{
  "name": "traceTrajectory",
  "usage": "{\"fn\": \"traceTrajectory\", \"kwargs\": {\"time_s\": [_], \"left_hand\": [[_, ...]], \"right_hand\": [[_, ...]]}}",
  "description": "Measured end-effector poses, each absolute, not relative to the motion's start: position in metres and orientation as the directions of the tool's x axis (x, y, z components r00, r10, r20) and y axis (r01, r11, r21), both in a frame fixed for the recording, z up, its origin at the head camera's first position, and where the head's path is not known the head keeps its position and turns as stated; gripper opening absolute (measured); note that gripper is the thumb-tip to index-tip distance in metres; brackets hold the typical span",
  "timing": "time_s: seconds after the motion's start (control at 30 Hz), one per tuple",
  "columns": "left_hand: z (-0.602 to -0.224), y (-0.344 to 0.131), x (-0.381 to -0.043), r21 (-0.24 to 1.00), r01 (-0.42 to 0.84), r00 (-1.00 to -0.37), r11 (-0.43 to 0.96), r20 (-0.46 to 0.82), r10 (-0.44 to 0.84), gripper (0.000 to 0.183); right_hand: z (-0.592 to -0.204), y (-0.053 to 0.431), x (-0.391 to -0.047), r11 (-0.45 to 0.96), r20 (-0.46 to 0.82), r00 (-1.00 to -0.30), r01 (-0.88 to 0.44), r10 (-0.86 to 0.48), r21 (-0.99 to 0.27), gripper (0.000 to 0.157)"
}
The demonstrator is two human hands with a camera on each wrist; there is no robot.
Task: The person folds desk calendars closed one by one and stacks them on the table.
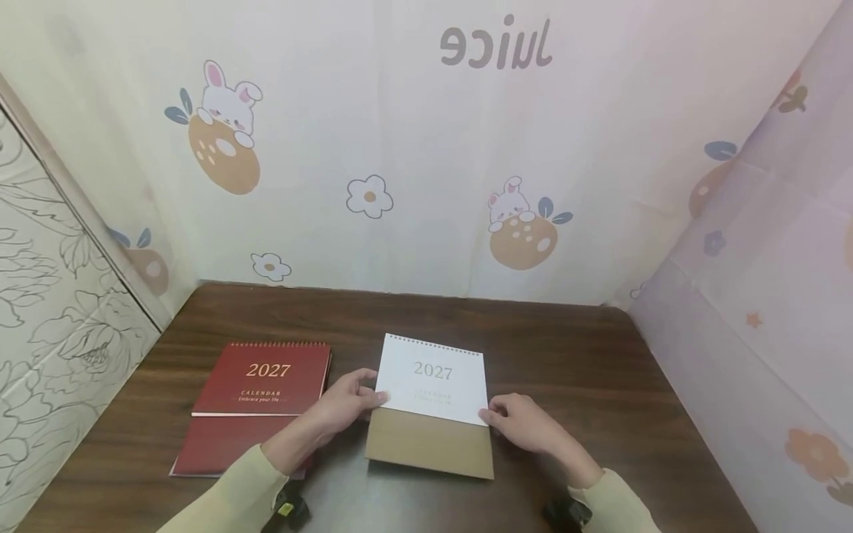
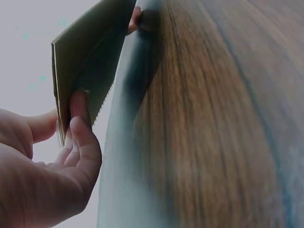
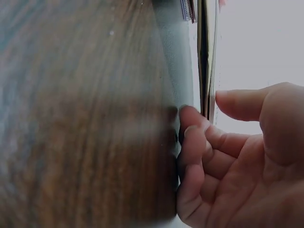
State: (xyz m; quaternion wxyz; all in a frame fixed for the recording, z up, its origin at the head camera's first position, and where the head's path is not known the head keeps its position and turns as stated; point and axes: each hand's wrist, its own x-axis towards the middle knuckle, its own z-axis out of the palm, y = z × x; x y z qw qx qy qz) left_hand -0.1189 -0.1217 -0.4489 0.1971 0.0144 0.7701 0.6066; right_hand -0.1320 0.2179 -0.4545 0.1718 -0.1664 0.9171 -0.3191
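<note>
A desk calendar (image 1: 433,377) with a white 2027 cover, a spiral along its top edge and a tan cardboard base (image 1: 429,443) is held by both hands above the table. My left hand (image 1: 348,400) grips its left edge, thumb in front. In the left wrist view the fingers (image 2: 85,142) curl behind the tan board. The right hand (image 1: 526,422) pinches the lower right edge of the white part; in the right wrist view its thumb (image 3: 240,105) lies on the page side and its fingers (image 3: 194,142) are behind the backing.
A red 2027 desk calendar (image 1: 263,381) lies to the left on the dark wooden table (image 1: 560,348), partly behind my left forearm. Patterned cloth (image 1: 426,148) hangs along the table's far side, and more cloth stands at the left and right.
</note>
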Motion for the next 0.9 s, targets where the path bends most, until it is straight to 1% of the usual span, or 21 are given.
{"fn": "traceTrajectory", "kwargs": {"time_s": [0.17,0.37,0.47,0.63,0.77,0.9], "left_hand": [[-0.449,-0.127,-0.118,0.940,-0.188,-0.932,0.285,-0.262,0.251,0.063],[-0.444,-0.131,-0.116,0.912,-0.157,-0.952,0.379,-0.242,0.188,0.059],[-0.440,-0.134,-0.114,0.878,-0.113,-0.969,0.466,-0.202,0.146,0.056],[-0.432,-0.141,-0.111,0.774,-0.037,-0.989,0.632,-0.118,0.087,0.053],[-0.430,-0.150,-0.108,0.710,-0.014,-0.994,0.704,-0.087,0.068,0.057],[-0.431,-0.160,-0.104,0.678,-0.034,-0.996,0.734,-0.081,0.029,0.061]], "right_hand": [[-0.457,0.217,-0.133,0.688,-0.195,-0.883,-0.176,-0.426,-0.704,0.028],[-0.455,0.212,-0.135,0.635,-0.151,-0.893,-0.175,-0.425,-0.752,0.027],[-0.453,0.206,-0.134,0.613,-0.145,-0.889,-0.175,-0.435,-0.770,0.027],[-0.450,0.190,-0.132,0.596,-0.139,-0.881,-0.182,-0.452,-0.782,0.027],[-0.449,0.174,-0.132,0.595,-0.138,-0.876,-0.191,-0.462,-0.781,0.028],[-0.451,0.157,-0.133,0.593,-0.134,-0.869,-0.205,-0.476,-0.779,0.030]]}}
